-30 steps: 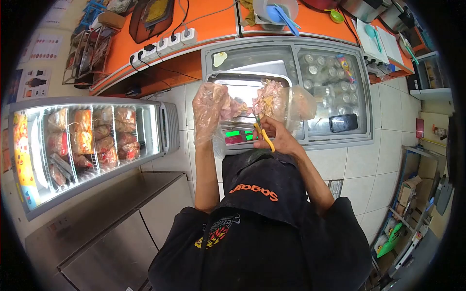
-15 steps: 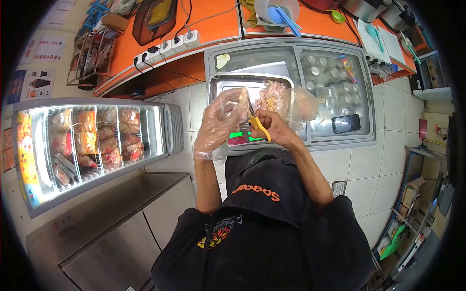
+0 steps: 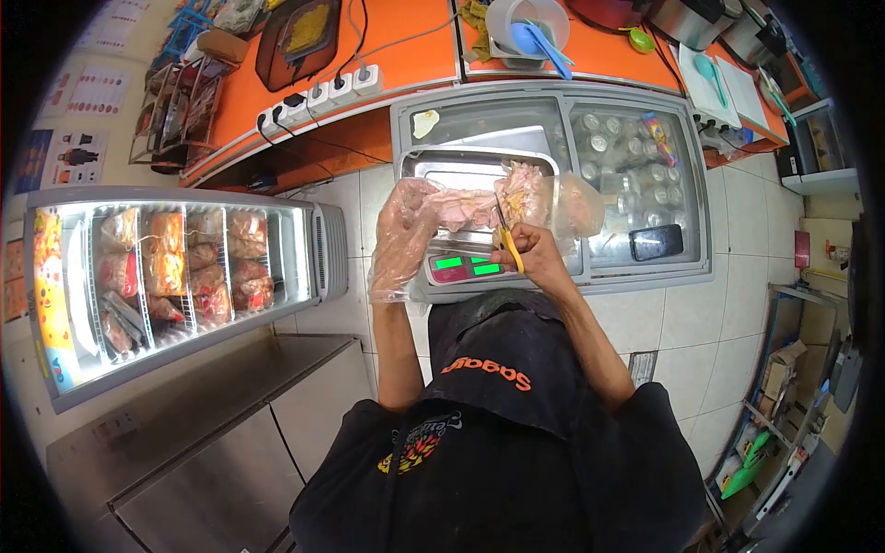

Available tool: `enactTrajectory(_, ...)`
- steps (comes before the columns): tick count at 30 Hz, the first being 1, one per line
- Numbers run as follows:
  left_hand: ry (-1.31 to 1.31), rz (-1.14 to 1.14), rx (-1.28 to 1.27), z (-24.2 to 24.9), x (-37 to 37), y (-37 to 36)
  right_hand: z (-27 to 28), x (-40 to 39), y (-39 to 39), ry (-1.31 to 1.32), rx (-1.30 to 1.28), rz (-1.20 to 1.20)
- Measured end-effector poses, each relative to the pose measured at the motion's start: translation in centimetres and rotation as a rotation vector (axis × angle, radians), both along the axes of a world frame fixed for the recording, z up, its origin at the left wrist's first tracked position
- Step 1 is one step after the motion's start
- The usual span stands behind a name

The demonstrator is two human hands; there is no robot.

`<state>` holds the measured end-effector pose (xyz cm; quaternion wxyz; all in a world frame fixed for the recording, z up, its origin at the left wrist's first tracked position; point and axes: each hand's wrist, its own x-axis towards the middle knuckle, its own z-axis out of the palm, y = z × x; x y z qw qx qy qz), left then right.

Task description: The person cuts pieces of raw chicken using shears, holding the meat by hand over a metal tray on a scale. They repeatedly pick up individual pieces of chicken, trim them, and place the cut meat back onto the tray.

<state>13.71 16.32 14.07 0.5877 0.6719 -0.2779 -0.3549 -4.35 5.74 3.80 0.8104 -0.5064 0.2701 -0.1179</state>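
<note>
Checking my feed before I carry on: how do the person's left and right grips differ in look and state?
The left grip wears a clear plastic glove; the right grip looks bare. The left grip holds pale raw meat, while the right grip holds yellow-handled scissors. Both are at the near side of the metal tray.

The single view looks from the wearer's head, down and forward over the black shirt, with both hands at arm's reach. Its wide, round frame takes in the orange table beyond the hands, the lit fridge left of the left hand and floor right of the right hand
</note>
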Motion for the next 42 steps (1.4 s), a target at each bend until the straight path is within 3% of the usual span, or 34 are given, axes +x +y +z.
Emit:
enactTrajectory(5, -0.002, 0.207, -0.079, 0.8, -1.9, -1.4, -0.8, 0.5, 1.1, 0.046, 0.042, 0.166)
enactTrajectory(10, -0.079, 0.139, -0.043, 0.3, -1.5, -0.5, 1.5, 2.0, 2.7, -0.314, 0.168, 0.472)
enactTrajectory(14, -0.185, 0.125, -0.01, 1.2, -2.4, 1.6, 3.6, 4.8, 3.7, -0.434, 0.277, 0.365)
enactTrajectory(17, -0.016, 0.197, -0.025, 3.7, -3.3, 1.9, 3.2, 6.2, 4.3, -0.506, 0.214, 0.401)
enactTrajectory(21, 0.209, -0.004, -0.038, 2.1, 0.1, 3.5, 2.7, 6.8, 5.1, -0.401, 0.194, 0.398)
enactTrajectory(22, 0.178, 0.03, 0.017, 2.3, -0.2, 3.3, 2.7, 6.9, 5.0, -0.393, 0.166, 0.41)
enactTrajectory(25, 0.204, -0.149, 0.018, 0.4, 2.0, 4.6, 3.0, 6.9, 5.1, -0.366, 0.118, 0.403)
enactTrajectory(28, 0.189, -0.26, -0.08, -1.4, 3.1, 4.6, 3.7, 6.8, 5.1, -0.34, 0.125, 0.318)
enactTrajectory(32, -0.616, -0.023, 0.155, -2.3, 0.4, 3.7, 3.3, 6.4, 5.3, -0.245, 0.05, 0.219)
enactTrajectory(35, -0.674, 0.206, 0.047, -4.9, -0.3, 3.4, 3.0, 6.2, 5.8, -0.217, 0.004, 0.118)
enactTrajectory(36, -1.353, 0.115, 0.042, -4.9, 0.1, 3.1, 3.2, 6.3, 5.9, -0.229, 0.013, 0.082)
enactTrajectory(39, -1.057, 0.111, -0.021, -5.1, -0.7, 2.7, 4.7, 6.5, 5.7, -0.271, 0.148, 0.04)
enactTrajectory(42, -1.062, 0.096, 0.052, -5.3, -0.3, 3.0, 3.9, 6.0, 5.7, -0.233, 0.164, 0.071)
